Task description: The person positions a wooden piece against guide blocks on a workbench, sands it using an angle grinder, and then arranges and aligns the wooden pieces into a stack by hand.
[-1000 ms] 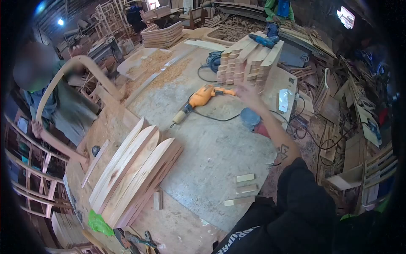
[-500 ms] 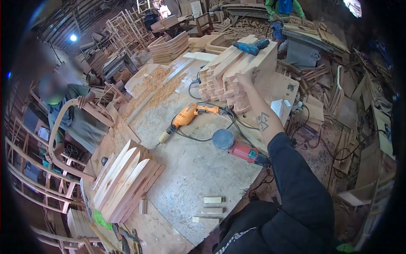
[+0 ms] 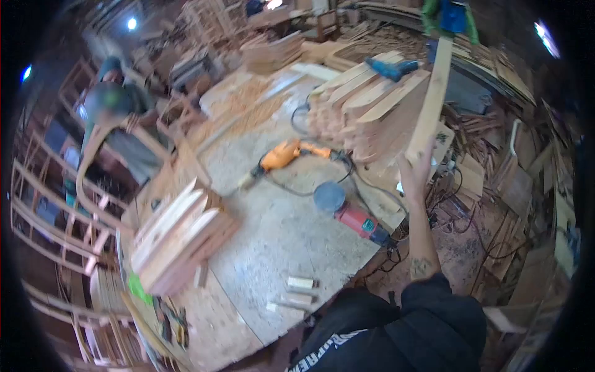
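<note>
My right hand (image 3: 416, 172) is closed round the lower end of a long, pale wooden board (image 3: 436, 93), raised upright at the right edge of the workbench (image 3: 254, 254). Left of the board is a stack of similar wooden pieces (image 3: 365, 111), with a blue cordless power tool (image 3: 392, 69) lying on top. Nearer to me, a red angle grinder (image 3: 359, 224) with a round grey disc rests on the bench. An orange drill (image 3: 282, 155) lies further left with its cord looped beside it. My left hand is out of view.
A second stack of wooden pieces (image 3: 180, 239) stands at the bench's left, near small wood blocks (image 3: 300, 283) and hand tools (image 3: 170, 319). Across the bench, a co-worker holds a curved wooden frame (image 3: 83, 177). Another person (image 3: 453, 18) stands far back. Cords and scraps cover the right floor.
My right hand has come off the right-hand stack with a board and moved right and towards me. The board now stands raised. The view has shifted slightly.
</note>
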`<state>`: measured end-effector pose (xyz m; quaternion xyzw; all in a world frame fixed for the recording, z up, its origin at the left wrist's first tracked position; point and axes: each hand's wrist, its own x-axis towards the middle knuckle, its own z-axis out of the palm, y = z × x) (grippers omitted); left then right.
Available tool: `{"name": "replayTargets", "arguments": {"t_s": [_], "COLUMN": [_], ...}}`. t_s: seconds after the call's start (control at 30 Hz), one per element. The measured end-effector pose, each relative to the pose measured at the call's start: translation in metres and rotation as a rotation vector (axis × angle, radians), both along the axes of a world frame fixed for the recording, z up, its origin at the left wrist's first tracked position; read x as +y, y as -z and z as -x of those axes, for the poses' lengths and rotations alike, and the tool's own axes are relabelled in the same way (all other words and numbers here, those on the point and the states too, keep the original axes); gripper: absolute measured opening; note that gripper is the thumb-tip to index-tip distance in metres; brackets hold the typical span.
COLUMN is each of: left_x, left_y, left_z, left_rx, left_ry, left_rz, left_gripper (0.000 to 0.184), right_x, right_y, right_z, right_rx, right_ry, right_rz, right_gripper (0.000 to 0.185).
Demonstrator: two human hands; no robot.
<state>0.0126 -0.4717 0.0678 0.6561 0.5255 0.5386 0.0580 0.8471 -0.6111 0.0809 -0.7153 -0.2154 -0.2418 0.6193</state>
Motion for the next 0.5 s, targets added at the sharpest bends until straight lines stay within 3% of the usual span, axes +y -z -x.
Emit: {"name": "replayTargets", "arguments": {"t_s": [0.03, 0.07, 0.1, 0.13, 0.17, 0.2, 0.23, 0.27, 0.37, 0.4, 0.43, 0.5], "left_x": [0.008, 0.026, 0.047, 0.066, 0.049, 0.038, 0.043, 0.041, 0.036, 0.033, 0.03, 0.04], "left_y": [0.007, 0.033, 0.072, 0.113, 0.048, 0.005, -0.014, -0.042, -0.04, -0.033, -0.027, 0.007], "left_z": [0.007, 0.055, 0.102, 0.109, 0.008, -0.077, -0.104, -0.156, -0.205, -0.212, -0.223, -0.242], "left_rx": [-0.113, -0.1, -0.135, -0.575, -0.33, -0.304, -0.456, -0.507, -0.32, -0.227, -0.211, -0.438], "left_ry": [0.128, 0.036, -0.011, 0.138, 0.379, 0.289, 0.356, 0.228, 0.403, 0.444, 0.461, 0.469], "left_rz": [-0.049, -0.006, 0.313, 0.2, 0.08, 0.116, 0.247, 0.327, 0.449, 0.475, 0.527, 0.598], "left_gripper": [0.057, 0.057, 0.053, 0.051, 0.053, 0.049, 0.043, 0.039, 0.034, 0.034, 0.043, 0.053], "right_x": [-0.012, -0.023, -0.033, -0.037, -0.035, -0.051, -0.052, -0.054, -0.043, -0.044, -0.044, -0.048], "right_y": [0.002, 0.001, 0.002, 0.001, -0.017, 0.019, 0.037, 0.035, 0.007, 0.009, 0.014, 0.048], "right_z": [0.025, 0.049, 0.068, 0.087, 0.102, 0.086, 0.093, 0.114, 0.179, 0.204, 0.224, 0.246], "right_rx": [-0.029, -0.058, -0.067, 0.14, 0.432, 0.647, 0.644, 0.6, 0.385, 0.491, 0.591, 0.321], "right_ry": [-0.025, -0.079, -0.191, -0.338, -0.685, -0.98, -1.048, -1.079, -1.079, -1.202, -1.311, -1.323], "right_rz": [0.047, 0.099, 0.045, -0.082, -0.307, -0.317, -0.194, -0.018, 0.43, 0.484, 0.539, 0.71], "right_gripper": [0.097, 0.099, 0.101, 0.096, 0.086, 0.074, 0.062, 0.061, 0.062, 0.062, 0.061, 0.058]}}
